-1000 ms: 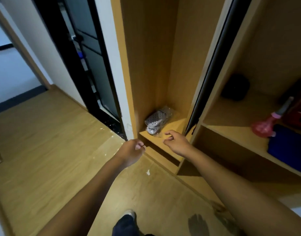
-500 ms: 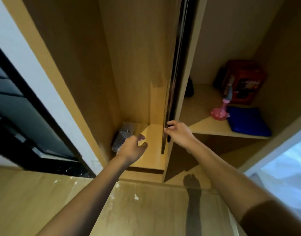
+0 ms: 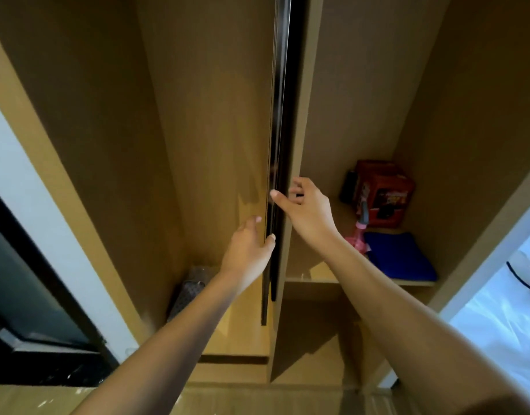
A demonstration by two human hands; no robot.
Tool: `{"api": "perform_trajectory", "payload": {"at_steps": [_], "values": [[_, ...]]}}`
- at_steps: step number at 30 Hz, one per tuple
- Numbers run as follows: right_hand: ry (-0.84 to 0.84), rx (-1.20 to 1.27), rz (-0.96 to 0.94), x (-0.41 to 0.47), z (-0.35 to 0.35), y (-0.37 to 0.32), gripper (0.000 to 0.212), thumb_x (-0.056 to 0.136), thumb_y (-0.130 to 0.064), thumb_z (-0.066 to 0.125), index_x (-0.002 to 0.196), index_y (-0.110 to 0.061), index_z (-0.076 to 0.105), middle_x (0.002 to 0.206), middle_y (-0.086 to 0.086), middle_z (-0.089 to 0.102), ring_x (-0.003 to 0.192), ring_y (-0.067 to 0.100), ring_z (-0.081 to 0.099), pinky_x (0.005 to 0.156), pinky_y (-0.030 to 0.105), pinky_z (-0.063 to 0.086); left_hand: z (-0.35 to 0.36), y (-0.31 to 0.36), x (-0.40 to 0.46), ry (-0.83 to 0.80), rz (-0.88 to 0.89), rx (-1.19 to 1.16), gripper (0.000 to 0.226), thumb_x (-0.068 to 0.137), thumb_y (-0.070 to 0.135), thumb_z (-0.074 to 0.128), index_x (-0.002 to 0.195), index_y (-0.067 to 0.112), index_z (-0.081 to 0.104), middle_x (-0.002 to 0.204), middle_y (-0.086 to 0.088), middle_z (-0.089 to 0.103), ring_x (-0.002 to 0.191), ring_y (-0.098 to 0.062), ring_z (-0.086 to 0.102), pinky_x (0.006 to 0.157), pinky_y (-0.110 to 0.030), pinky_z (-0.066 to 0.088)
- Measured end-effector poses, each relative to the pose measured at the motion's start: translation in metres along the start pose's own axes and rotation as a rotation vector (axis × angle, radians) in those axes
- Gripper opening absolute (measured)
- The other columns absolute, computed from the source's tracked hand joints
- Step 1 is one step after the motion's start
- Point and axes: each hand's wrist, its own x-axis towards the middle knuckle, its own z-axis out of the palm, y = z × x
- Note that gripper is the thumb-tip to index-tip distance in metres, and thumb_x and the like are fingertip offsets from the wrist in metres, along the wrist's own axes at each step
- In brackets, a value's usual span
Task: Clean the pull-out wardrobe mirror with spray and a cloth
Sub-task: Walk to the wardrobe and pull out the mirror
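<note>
Black-edged mirror (image 3: 277,145) not yet pulled out, edge-on between wardrobe bays. Left hand (image 3: 247,250) and right hand (image 3: 307,209) pinching its near edge. Spraying, wiping undone; spray bottle (image 3: 361,232), blue cloth (image 3: 401,256) shelved right.

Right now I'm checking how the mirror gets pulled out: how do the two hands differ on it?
The left hand sits lower, thumb and fingers either side of the mirror's dark edge; the right hand sits higher, thumb at that edge, fingers curled behind. Both are bare and at the same edge.
</note>
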Motion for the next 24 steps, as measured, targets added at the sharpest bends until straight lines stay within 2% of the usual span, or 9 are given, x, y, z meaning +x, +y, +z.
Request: {"api": "perform_trajectory", "payload": {"at_steps": [5, 8, 10, 12, 14, 17, 19, 21, 24], "values": [[0.086, 0.011, -0.151, 0.023, 0.0, -0.029, 0.074, 0.09, -0.037, 0.066, 0.15, -0.016, 0.028, 0.148, 0.005, 0.042, 0.133, 0.019, 0.044, 0.099, 0.025, 0.038, -0.003, 0.026, 0.025, 0.177, 0.058, -0.04, 0.066, 0.095, 0.037, 0.056, 0.15, 0.02, 0.025, 0.148, -0.003, 0.038, 0.136, -0.02, 0.039, 0.11, -0.038, 0.039], [0.11, -0.003, -0.221, 0.033, 0.002, -0.041, 0.075, 0.092, -0.03, 0.064, 0.153, -0.019, 0.02, 0.152, 0.003, 0.036, 0.135, 0.017, 0.04, 0.094, 0.018, 0.032, -0.004, 0.037, 0.037, 0.268, 0.161, -0.187, 0.067, 0.09, 0.037, 0.064, 0.146, 0.022, 0.031, 0.139, 0.001, 0.047, 0.128, -0.014, 0.047, 0.102, -0.041, 0.048], [0.116, -0.002, -0.267, 0.039, 0.004, -0.045, 0.075, 0.094, -0.025, 0.062, 0.154, -0.023, 0.017, 0.153, 0.0, 0.033, 0.137, 0.015, 0.037, 0.098, 0.017, 0.03, -0.005, 0.043, 0.041, 0.267, 0.188, -0.258, 0.073, 0.085, 0.044, 0.064, 0.146, 0.023, 0.031, 0.139, 0.002, 0.048, 0.128, -0.013, 0.048, 0.101, -0.042, 0.048], [0.119, 0.01, -0.297, 0.046, 0.007, -0.046, 0.074, 0.094, -0.021, 0.061, 0.153, -0.026, 0.016, 0.154, -0.002, 0.031, 0.139, 0.015, 0.035, 0.109, 0.025, 0.032, -0.005, 0.048, 0.044, 0.244, 0.225, -0.242, 0.073, 0.085, 0.042, 0.062, 0.147, 0.019, 0.03, 0.141, -0.003, 0.047, 0.129, -0.018, 0.048, 0.102, -0.044, 0.047], [0.127, 0.001, -0.308, 0.052, 0.01, -0.044, 0.073, 0.094, -0.02, 0.06, 0.153, -0.028, 0.017, 0.155, -0.004, 0.03, 0.139, 0.015, 0.035, 0.112, 0.038, 0.037, -0.003, 0.049, 0.047, 0.25, 0.263, -0.149, 0.067, 0.09, 0.032, 0.061, 0.147, 0.015, 0.03, 0.141, -0.007, 0.048, 0.128, -0.021, 0.05, 0.1, -0.045, 0.048], [0.153, -0.002, -0.325, 0.057, 0.015, -0.042, 0.074, 0.095, -0.019, 0.058, 0.152, -0.035, 0.013, 0.155, -0.009, 0.029, 0.137, 0.01, 0.036, 0.11, 0.037, 0.039, -0.003, 0.056, 0.05, 0.265, 0.262, -0.145, 0.061, 0.094, 0.022, 0.058, 0.147, 0.01, 0.03, 0.14, -0.01, 0.049, 0.127, -0.022, 0.05, 0.103, -0.043, 0.045], [0.155, 0.005, -0.343, 0.06, 0.017, -0.04, 0.078, 0.095, -0.019, 0.058, 0.152, -0.038, 0.007, 0.157, -0.011, 0.025, 0.128, -0.005, 0.037, 0.108, 0.027, 0.037, -0.003, 0.065, 0.046, 0.158, 0.175, -0.351, 0.048, 0.098, 0.008, 0.049, 0.143, 0.002, 0.033, 0.141, -0.019, 0.047, 0.131, -0.03, 0.046, 0.108, -0.044, 0.039], [0.151, -0.001, -0.35, 0.062, 0.019, -0.037, 0.08, 0.096, -0.017, 0.056, 0.152, -0.04, 0.004, 0.157, -0.012, 0.022, 0.105, -0.017, 0.044, 0.095, 0.015, 0.038, -0.001, 0.069, 0.04, 0.055, 0.098, -0.656, 0.04, 0.101, 0.002, 0.038, 0.14, -0.002, 0.034, 0.14, -0.027, 0.044, 0.132, -0.036, 0.042, 0.109, -0.039, 0.038], [0.155, 0.007, -0.35, 0.065, 0.022, -0.034, 0.079, 0.097, -0.013, 0.053, 0.152, -0.04, 0.003, 0.158, -0.012, 0.022, 0.098, -0.002, 0.055, 0.085, 0.015, 0.046, 0.005, 0.068, 0.042, -0.007, -0.014, -1.004, 0.041, 0.102, 0.009, 0.031, 0.142, 0.002, 0.033, 0.132, -0.023, 0.049, 0.124, -0.03, 0.048, 0.098, -0.029, 0.041]]}}
